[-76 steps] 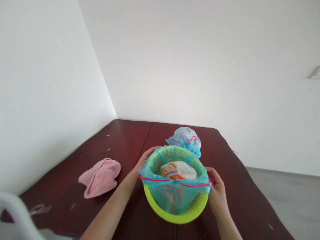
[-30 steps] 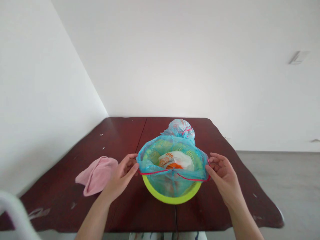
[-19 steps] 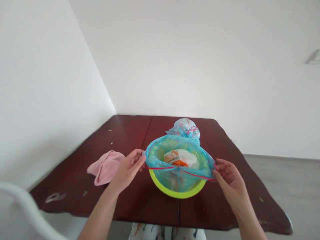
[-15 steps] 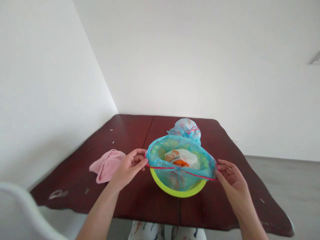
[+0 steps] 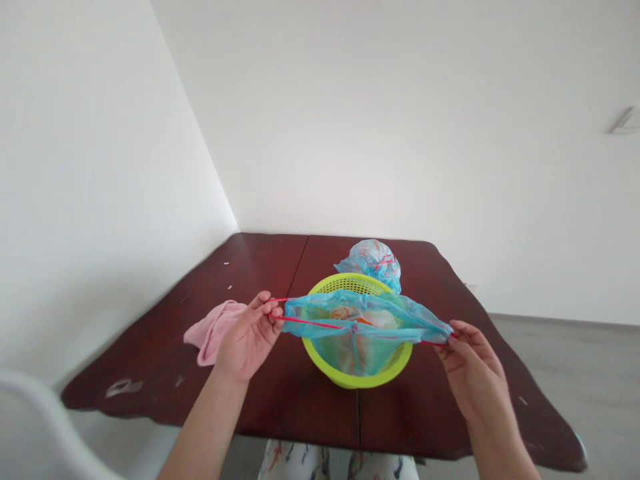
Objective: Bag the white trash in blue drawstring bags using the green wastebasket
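A thin blue plastic garbage bag (image 5: 357, 353) sits inside a yellow-green perforated basket (image 5: 345, 380), its mouth drawn out sideways above the rim. White and orange crumpled waste (image 5: 367, 319) shows through the narrowed opening. Between the fingertips of my left hand (image 5: 251, 339) is the bag's red drawstring (image 5: 310, 323), pulled out in a loop at the left. My right hand (image 5: 476, 363) pinches the drawstring and the gathered bag edge at the right. Both hands are closed, on opposite sides of the basket.
Behind the basket stands a filled, tied blue bag (image 5: 373, 260) with a red string. A pink cloth (image 5: 215, 331) lies on the dark red table (image 5: 295, 413) by my left forearm. Small scraps dot the table's left part. A white curved chair back (image 5: 45, 407) is at the lower left.
My hands have moved farther apart, drawing the red string out at the left. The bag's mouth has narrowed and come off the basket's back rim, which now shows.
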### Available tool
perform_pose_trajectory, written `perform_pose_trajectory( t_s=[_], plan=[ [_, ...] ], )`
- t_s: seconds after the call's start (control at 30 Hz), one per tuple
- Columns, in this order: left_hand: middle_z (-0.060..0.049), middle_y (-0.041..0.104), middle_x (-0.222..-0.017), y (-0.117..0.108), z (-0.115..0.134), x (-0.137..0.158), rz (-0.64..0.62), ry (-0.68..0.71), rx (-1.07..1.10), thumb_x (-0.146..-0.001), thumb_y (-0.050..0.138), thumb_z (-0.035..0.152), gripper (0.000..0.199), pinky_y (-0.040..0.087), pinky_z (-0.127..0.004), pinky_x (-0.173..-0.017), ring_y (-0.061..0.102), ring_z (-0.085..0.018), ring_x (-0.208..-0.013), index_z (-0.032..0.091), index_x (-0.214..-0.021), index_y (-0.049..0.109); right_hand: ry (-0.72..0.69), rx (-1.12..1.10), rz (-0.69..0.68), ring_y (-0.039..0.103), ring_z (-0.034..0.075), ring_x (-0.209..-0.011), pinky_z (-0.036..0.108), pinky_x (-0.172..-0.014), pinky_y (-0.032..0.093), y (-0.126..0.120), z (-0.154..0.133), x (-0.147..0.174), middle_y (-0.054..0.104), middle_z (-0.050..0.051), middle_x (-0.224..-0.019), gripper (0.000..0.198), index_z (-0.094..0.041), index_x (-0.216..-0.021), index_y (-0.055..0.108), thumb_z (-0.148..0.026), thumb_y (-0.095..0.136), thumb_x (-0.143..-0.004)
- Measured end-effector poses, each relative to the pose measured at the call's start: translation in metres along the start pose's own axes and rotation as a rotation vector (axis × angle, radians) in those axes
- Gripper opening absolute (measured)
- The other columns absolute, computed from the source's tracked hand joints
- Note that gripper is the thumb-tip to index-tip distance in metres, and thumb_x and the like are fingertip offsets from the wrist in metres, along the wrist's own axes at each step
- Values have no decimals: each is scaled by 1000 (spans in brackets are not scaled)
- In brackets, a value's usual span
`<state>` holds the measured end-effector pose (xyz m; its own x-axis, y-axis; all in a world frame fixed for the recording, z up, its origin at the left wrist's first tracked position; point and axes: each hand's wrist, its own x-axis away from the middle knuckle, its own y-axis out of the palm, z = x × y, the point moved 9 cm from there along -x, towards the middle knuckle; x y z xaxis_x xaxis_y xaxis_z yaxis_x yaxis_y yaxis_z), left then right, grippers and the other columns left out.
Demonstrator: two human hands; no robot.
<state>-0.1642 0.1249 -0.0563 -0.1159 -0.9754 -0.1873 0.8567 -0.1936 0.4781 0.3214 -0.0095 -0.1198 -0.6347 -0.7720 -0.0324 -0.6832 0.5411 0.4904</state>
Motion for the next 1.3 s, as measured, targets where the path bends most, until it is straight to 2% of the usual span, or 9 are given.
perform_pose_trajectory(
  t_s=[0.17, 0.4, 0.53, 0.67, 0.77, 0.87, 1.0, 1.17, 1.3],
  plan=[
    [2, 89, -94, 12, 10, 2, -20, 77, 307, -89, 105, 16, 26, 80, -31, -91, 86, -11, -78, 22, -107, 87, -143, 219, 61, 74, 18, -94, 26, -76, 63, -8, 7, 0, 79, 4, -109, 41, -24, -109, 81, -38, 102, -77],
    [-4, 96, -124, 27, 35, 19, -17, 372, -64, -84, 114, 30, 37, 82, -33, -77, 84, -12, -61, 25, -108, 87, -242, 458, -2, 62, 11, -66, 28, -58, 51, -5, 7, 8, 77, 14, -141, 49, -24, -126, 72, -33, 91, -82],
    [-10, 93, -134, 32, 45, 33, 95, 487, -300, -85, 113, 33, 46, 82, -33, -79, 86, -14, -63, 23, -120, 86, -464, 622, 45, 63, 7, -65, 31, -60, 56, 3, -28, 27, 51, 26, -182, 49, -23, -137, 70, -27, 86, -91],
    [-14, 92, -137, 44, 51, 44, 203, 630, -565, -98, 102, 30, 32, 79, -31, -74, 91, -19, -76, 19, -122, 84, -514, 538, 8, 64, 7, -66, 31, -61, 57, 21, -58, 48, 55, 24, -180, 42, -25, -136, 73, -27, 89, -97],
    [-10, 94, -121, 59, 56, 50, 215, 813, -685, -102, 97, 25, 19, 80, -36, -87, 94, -24, -96, 19, -113, 83, -462, 309, -60, 74, 11, -78, 32, -74, 65, 38, -78, 63, 65, 18, -173, 34, -28, -128, 74, -31, 93, -100],
    [-8, 93, -120, 79, 58, 51, 138, 918, -738, -99, 99, 20, 23, 78, -42, -101, 93, -26, -110, 20, -114, 82, -388, 177, -152, 82, 14, -89, 33, -86, 70, 57, -92, 73, 71, 15, -167, 28, -30, -127, 77, -31, 93, -104],
    [-11, 90, -130, 108, 64, 41, -29, 798, -682, -106, 93, 26, 26, 75, -41, -103, 91, -28, -121, 22, -127, 78, -341, 53, -304, 84, 17, -94, 31, -87, 71, 83, -106, 83, 81, 10, -145, 18, -30, -125, 82, -27, 87, -108],
    [-11, 89, -130, 164, 69, 35, -321, 574, -782, -114, 84, 39, 22, 68, -43, -107, 87, -28, -124, 25, -122, 67, -522, 156, -465, 83, 21, -103, 34, -94, 70, 123, -135, 103, 84, 9, -127, 13, -29, -125, 83, -23, 75, -117],
    [-9, 87, -123, 204, 77, 30, -445, 653, -949, -120, 73, 43, 18, 60, -48, -110, 78, -27, -117, 25, -117, 76, -632, 360, -640, 81, 23, -105, 35, -93, 67, 167, -151, 109, 83, 8, -116, 16, -28, -129, 83, -28, 68, -122]
  ],
)
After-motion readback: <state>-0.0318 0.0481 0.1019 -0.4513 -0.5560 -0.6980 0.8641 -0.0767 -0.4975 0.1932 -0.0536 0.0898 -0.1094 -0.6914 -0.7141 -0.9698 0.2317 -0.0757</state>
